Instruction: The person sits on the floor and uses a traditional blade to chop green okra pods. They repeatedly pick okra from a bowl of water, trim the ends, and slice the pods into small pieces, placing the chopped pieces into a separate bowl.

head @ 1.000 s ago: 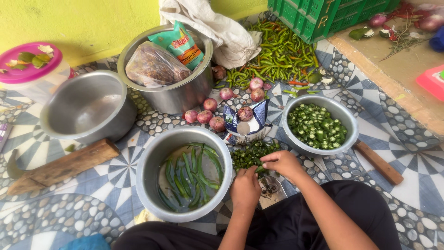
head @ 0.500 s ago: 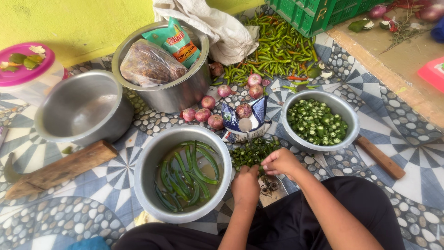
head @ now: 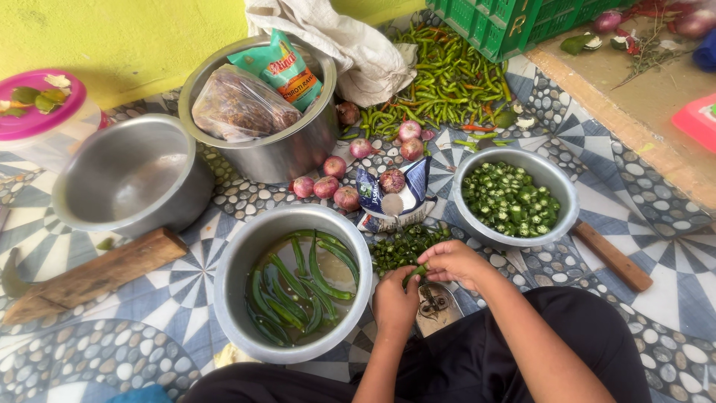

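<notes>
My left hand (head: 395, 300) and my right hand (head: 453, 263) together pinch one green chilli (head: 415, 273) over a floor-standing metal blade (head: 435, 303). A heap of cut green pieces (head: 403, 246) lies just beyond the hands. To the left stands a steel bowl (head: 237, 263) of water with several whole green chillies (head: 300, 286) in it. To the right a steel bowl (head: 567, 195) holds chopped green pieces (head: 509, 198).
A pile of green chillies (head: 446, 79), small red onions (head: 327, 185), an open salt packet (head: 395, 195), an empty steel pot (head: 134, 179), a pot with bags (head: 262, 106), a wooden-handled cutter (head: 92, 275), a green crate (head: 531, 21), a pink-lidded box (head: 37, 112).
The view has shifted slightly. My hands stay at the blade, still working the green chilli; nothing else has moved.
</notes>
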